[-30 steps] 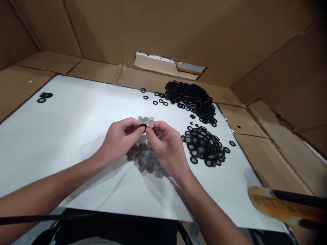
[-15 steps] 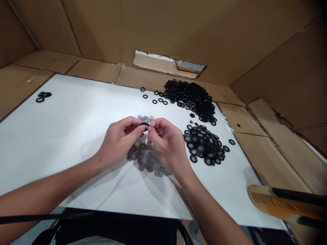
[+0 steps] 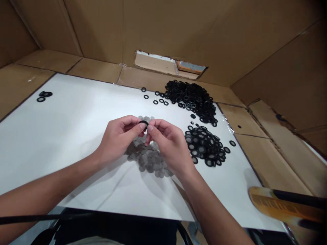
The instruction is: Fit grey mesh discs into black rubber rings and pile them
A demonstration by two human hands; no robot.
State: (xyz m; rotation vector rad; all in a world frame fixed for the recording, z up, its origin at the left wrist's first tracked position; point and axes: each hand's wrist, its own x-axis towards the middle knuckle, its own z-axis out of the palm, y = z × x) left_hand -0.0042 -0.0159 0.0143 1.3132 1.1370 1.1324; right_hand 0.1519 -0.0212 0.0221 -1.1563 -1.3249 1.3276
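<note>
My left hand (image 3: 117, 137) and my right hand (image 3: 170, 144) meet over the middle of a white sheet (image 3: 76, 129). Both pinch one small black rubber ring (image 3: 143, 123) between thumbs and fingertips. Right below the hands lies a heap of small grey mesh discs (image 3: 148, 158). To the right of my right hand sits a pile of black rings with grey centres (image 3: 205, 146). Farther back is a larger heap of plain black rings (image 3: 191, 98).
A few loose black rings (image 3: 43, 96) lie at the sheet's far left corner, and several more (image 3: 155, 98) beside the big heap. Cardboard walls (image 3: 178, 30) enclose the sheet on three sides. A yellow-brown tool (image 3: 276, 206) lies at the near right edge.
Both hands have lifted slightly and stayed together, still pinching the black ring. The piles have not changed.
</note>
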